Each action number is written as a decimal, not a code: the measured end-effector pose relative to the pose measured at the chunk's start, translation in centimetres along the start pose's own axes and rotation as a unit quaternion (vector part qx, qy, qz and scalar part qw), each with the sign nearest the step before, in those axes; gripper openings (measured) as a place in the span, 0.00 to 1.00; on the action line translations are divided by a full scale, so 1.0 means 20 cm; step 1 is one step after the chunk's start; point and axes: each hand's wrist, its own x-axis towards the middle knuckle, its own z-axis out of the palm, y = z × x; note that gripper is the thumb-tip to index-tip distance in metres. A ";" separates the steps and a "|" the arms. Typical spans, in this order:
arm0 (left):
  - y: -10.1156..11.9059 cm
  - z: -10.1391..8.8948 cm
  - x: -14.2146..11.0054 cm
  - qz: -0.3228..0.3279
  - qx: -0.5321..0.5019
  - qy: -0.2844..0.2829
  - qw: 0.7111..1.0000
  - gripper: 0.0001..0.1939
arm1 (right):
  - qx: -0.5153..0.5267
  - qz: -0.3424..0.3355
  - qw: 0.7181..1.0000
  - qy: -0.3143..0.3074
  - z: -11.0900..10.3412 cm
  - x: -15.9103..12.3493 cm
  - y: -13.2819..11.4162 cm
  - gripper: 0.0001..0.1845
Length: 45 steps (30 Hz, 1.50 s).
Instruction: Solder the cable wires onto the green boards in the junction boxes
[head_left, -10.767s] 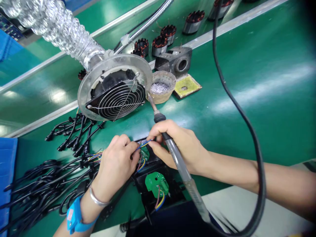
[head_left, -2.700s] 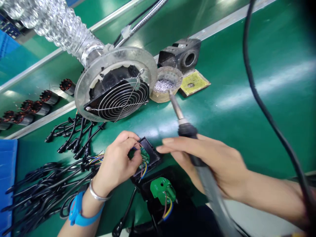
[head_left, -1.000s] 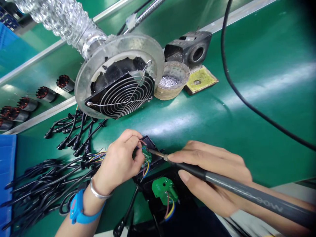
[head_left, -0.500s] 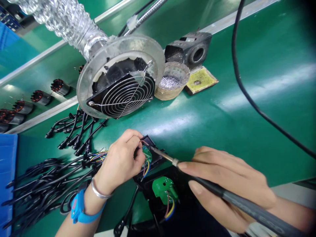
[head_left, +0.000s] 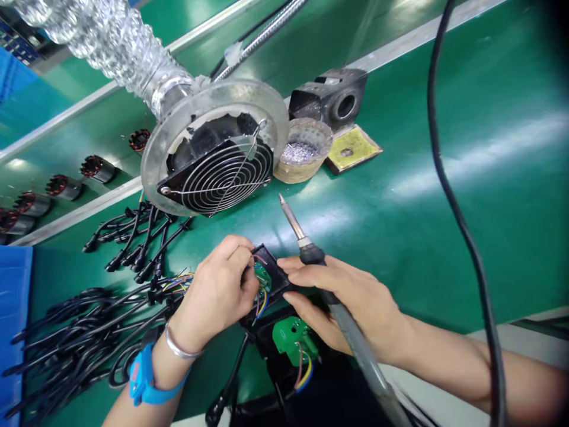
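My left hand (head_left: pixel 224 279) pinches a thin brown wire (head_left: pixel 259 259) above a black housing (head_left: pixel 276 277). Inside that housing is a green circuit board (head_left: pixel 263 276), partly hidden by my fingers, with brown, blue and yellow wires at its lower side. My right hand (head_left: pixel 351 302) grips a soldering iron (head_left: pixel 313 254) between thumb and fingers. Its tip points up and away, clear of the board, while the fingertips reach the housing's right edge. Nearer to me sits a second green circuit board (head_left: pixel 291 341) in another black housing, its wires curving downward.
A fume extractor fan (head_left: pixel 226 184) hangs over the green bench. Behind stand a solder-flecked bowl (head_left: pixel 297 169), a yellow sponge (head_left: pixel 355 148) and a metal iron holder (head_left: pixel 344 104). Black cables (head_left: pixel 84 332) lie left beside a blue bin (head_left: pixel 15 308). The iron's cord (head_left: pixel 457 207) crosses the right.
The soldering iron's tip has lifted off the wire area and swung upward, away from the board. My right hand has moved left to the housing's edge. My left hand stays nearly still.
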 end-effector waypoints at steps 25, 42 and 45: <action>0.03 -0.01 -0.03 0.094 -0.037 0.058 0.993 0.05 | 0.018 -0.004 0.998 0.054 0.01 0.04 -0.02 0.15; 0.00 -0.04 -0.01 0.063 -0.100 -0.013 0.993 0.06 | 0.062 -0.015 0.996 -0.055 0.02 0.07 0.02 0.10; 0.01 -0.03 -0.01 0.061 -0.071 -0.031 0.995 0.06 | 0.050 -0.015 0.998 -0.043 0.01 0.05 0.02 0.11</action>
